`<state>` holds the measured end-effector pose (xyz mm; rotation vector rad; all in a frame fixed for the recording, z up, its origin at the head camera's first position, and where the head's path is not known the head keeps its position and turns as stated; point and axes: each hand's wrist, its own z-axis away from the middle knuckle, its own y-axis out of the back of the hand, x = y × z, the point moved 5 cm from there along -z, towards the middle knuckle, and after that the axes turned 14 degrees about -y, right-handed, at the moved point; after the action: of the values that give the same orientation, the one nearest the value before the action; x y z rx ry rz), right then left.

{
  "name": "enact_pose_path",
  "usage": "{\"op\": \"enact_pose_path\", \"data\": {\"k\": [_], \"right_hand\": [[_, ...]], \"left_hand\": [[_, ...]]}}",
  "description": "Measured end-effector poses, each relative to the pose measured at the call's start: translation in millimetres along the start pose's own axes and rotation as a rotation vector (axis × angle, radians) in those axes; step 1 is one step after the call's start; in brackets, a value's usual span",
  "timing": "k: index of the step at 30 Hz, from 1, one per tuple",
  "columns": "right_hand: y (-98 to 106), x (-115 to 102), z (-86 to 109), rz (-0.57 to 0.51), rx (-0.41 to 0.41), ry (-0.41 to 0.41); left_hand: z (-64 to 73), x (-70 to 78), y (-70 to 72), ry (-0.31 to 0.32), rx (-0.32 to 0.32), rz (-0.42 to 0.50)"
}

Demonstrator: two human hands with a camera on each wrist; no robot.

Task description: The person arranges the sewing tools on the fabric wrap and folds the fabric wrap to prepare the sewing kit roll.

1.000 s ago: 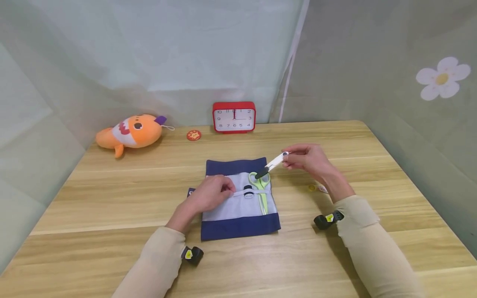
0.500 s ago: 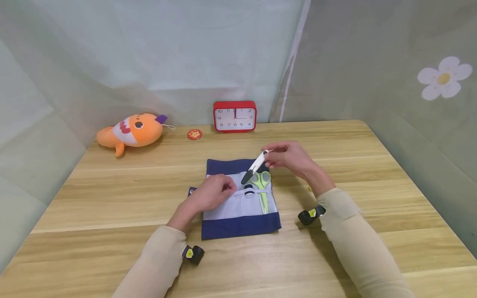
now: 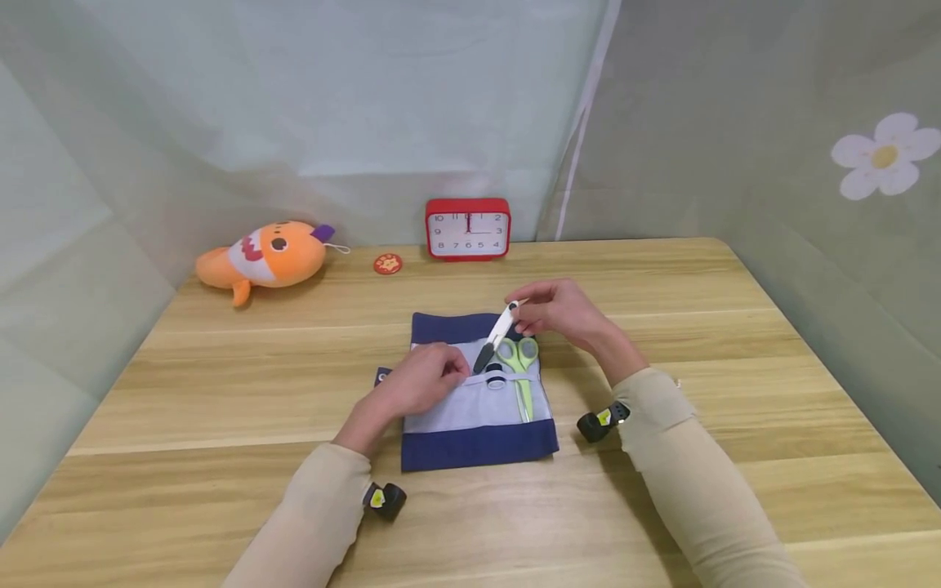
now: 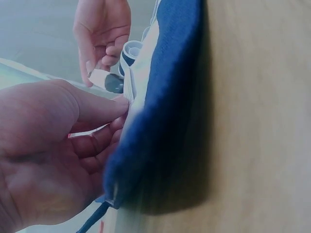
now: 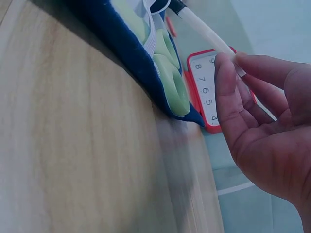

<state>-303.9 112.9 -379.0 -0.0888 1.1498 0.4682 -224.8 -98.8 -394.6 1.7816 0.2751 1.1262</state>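
A navy-and-grey fabric sewing pouch lies unfolded on the table. My left hand rests at its left part, thumb and fingertips pinching the white elastic band. Green-handled scissors and a small black-and-white thread spool sit under that band. My right hand pinches the upper end of a slim white tool with a black end. The tool tilts down, its black tip close to the band between my left fingers and the spool. Whether the tip is under the band I cannot tell.
An orange plush shark lies at the back left of the wooden table. Beside it is a round red badge. A red clock stands at the back, before a hanging cloth.
My right hand has moved left over the pouch, bringing the white tool's black end from above the scissors' handles down to the band. My left hand stays in place.
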Motion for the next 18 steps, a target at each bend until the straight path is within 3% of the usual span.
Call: {"op": "enact_pose_path", "data": {"k": [6,18], "right_hand": [[-3,-1,-4.1,0.073,0.01,-0.036],[-14,-9,-17.4,0.263,-0.057,-0.076]], "left_hand": [[0.3,0.7,0.2,0.018,-0.008,-0.002],[0.0,2.1,-0.8,0.012,-0.014,-0.02]]}}
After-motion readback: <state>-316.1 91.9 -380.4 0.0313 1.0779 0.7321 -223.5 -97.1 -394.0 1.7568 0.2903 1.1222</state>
